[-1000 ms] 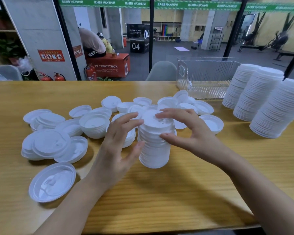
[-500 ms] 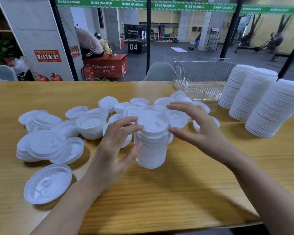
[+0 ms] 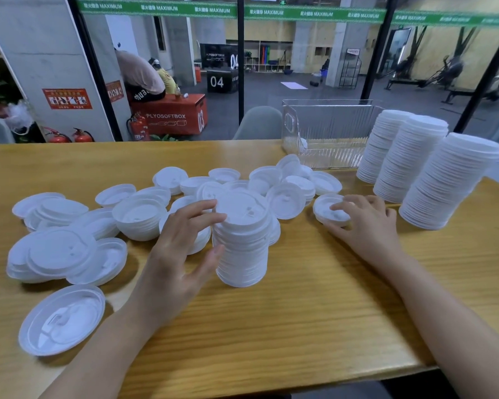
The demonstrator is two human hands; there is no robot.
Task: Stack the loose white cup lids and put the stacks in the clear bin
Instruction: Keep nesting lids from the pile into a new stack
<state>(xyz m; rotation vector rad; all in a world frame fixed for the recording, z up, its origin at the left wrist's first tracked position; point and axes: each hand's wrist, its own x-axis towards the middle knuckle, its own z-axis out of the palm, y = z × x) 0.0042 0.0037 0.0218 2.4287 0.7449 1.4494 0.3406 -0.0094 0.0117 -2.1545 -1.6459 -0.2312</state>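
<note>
White plastic, working pile: short stack [image 3: 242,240] of nested lids, upright on the table [image 3: 300,326], top lid dome-up with its sip hole showing. We take it as the landmark for every entry below.
Left hand [image 3: 179,254]: wrapped against the left side of the short stack, thumb low on its wall and fingers at its top rim.
Right hand [image 3: 366,223]: well right of the short stack, fingers laid on a single lid [image 3: 326,210], thumb at that lid's near rim. It is blurred, so we cannot tell whether the lid is pinched.
Loose lids [image 3: 139,217]: spread behind and left of the short stack, some dome-up, some hollow-up, several in small nested piles.
Tall stacks [image 3: 450,182]: three, far right of the short stack.
Clear bin [image 3: 329,131]: behind and right of the short stack, with ribbed walls. We see no stack inside.
Step in hand: by our judgement, fetching the next lid for the short stack.
Next move calls for: lifting the single lid, matching it to the top lid's facing, centring it and pressing it home while the left hand braces the column.
</note>
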